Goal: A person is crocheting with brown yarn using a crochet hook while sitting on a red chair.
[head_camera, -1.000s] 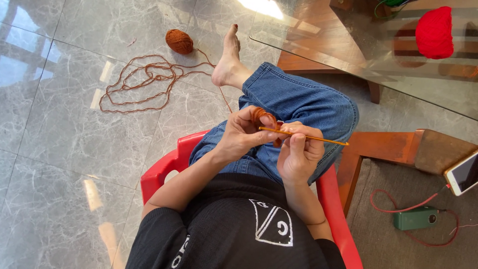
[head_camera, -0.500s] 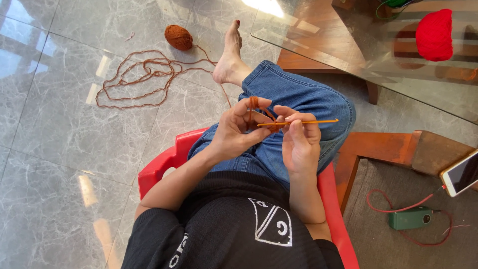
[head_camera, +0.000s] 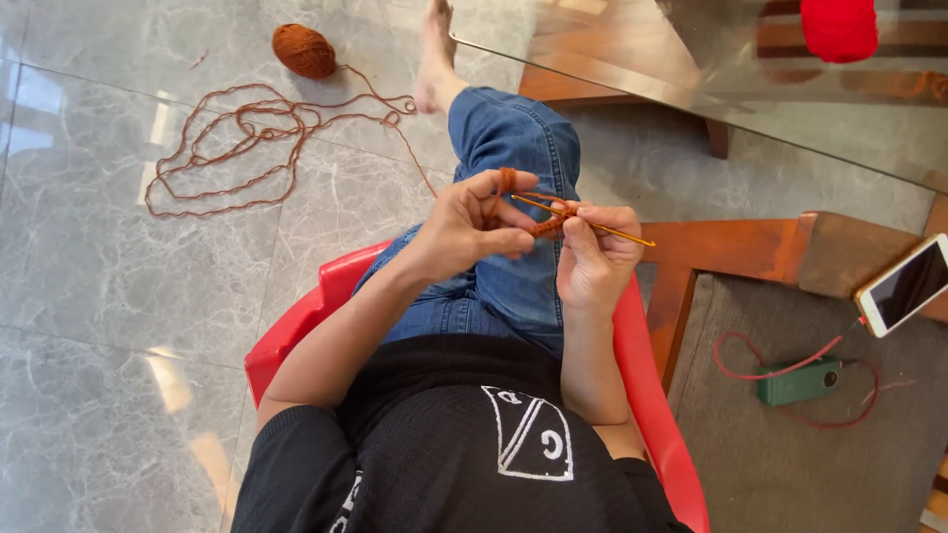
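Yarn: rust strand (head_camera: 506, 181) looped over left hand (head_camera: 464, 232), pinched by its fingers.
Hook: yellow crochet hook (head_camera: 592, 223) pinched in right hand (head_camera: 592, 262), just beside left.
Floor: yarn ball (head_camera: 304, 50) lies well beyond both hands.

- The grey marble floor (head_camera: 118, 326) is carrying a rust-brown yarn ball (head_camera: 304, 50) and, just beside it, a loose yarn tangle (head_camera: 247, 138).
- A bare foot (head_camera: 434, 59) is resting near the tangle.
- A red plastic chair (head_camera: 296, 336) is standing on it.

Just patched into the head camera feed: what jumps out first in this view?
At centre, the left hand and right hand work rust-brown yarn on a thin yellow crochet hook above a denim-clad knee. The yarn trails to a loose tangle and a ball of yarn on the grey marble floor, upper left.
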